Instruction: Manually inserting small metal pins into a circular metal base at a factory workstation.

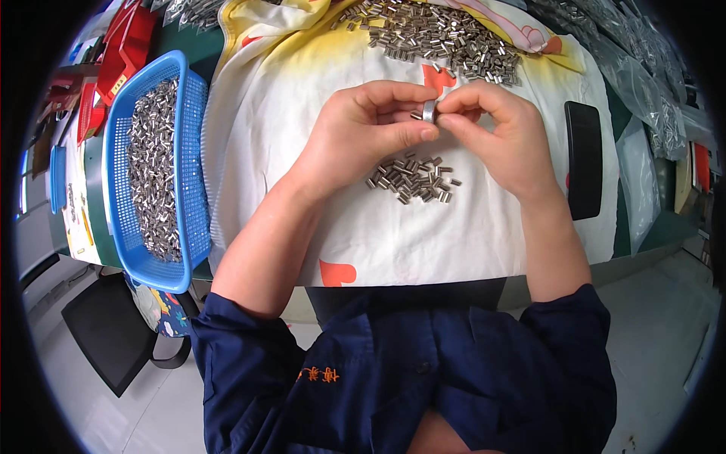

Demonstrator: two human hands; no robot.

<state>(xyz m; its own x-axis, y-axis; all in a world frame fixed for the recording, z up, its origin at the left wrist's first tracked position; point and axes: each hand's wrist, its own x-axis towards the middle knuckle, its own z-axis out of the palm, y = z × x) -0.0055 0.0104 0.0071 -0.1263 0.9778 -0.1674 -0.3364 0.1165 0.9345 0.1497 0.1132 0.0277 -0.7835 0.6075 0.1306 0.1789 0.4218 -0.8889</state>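
Over the white cloth, my left hand [355, 129] is closed, thumb and forefinger pinching a narrow silvery metal ring [429, 111]. A small metal pin [416, 116] shows beside the ring, by the left fingers. My right hand [503, 129] is closed too; its thumb and fingertips meet at the ring's right side, and their inner surfaces are hidden. Just below the hands lies a small loose pile of short shiny metal pins [414, 180]. A much larger heap of similar pins [446, 41] spreads over the cloth beyond the hands.
A blue plastic basket [194, 159] full of metal pins stands at the left. At the right lies a black phone-like slab [584, 160]. Clear plastic bags [635, 181] are at the right, red bins [125, 53] at the far left. The patterned cloth [265, 144] covers the green table.
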